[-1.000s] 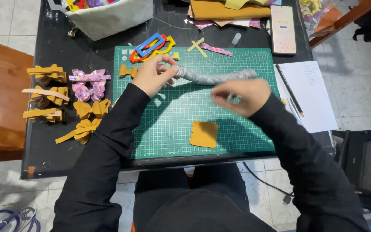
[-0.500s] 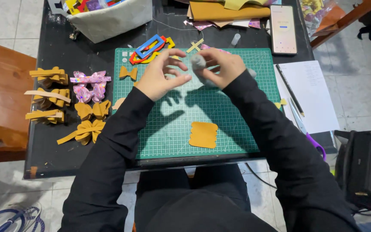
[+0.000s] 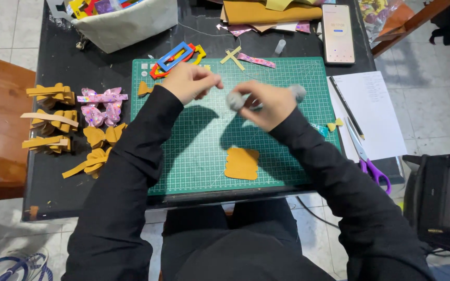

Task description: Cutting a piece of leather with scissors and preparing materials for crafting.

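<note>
While both hands work above the green cutting mat (image 3: 194, 151):
Right hand (image 3: 264, 104): fingers clamped on grey fabric strip (image 3: 298, 92).
Left hand (image 3: 191, 80): fingertips pinched together, contents unclear.
Nearby: 1 mustard fabric piece (image 3: 241, 163).

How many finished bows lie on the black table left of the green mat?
6: three mustard bows stacked along the far left edge, one shiny pink bow, and two mustard bows below it. Stacked ones may hide others.
</note>
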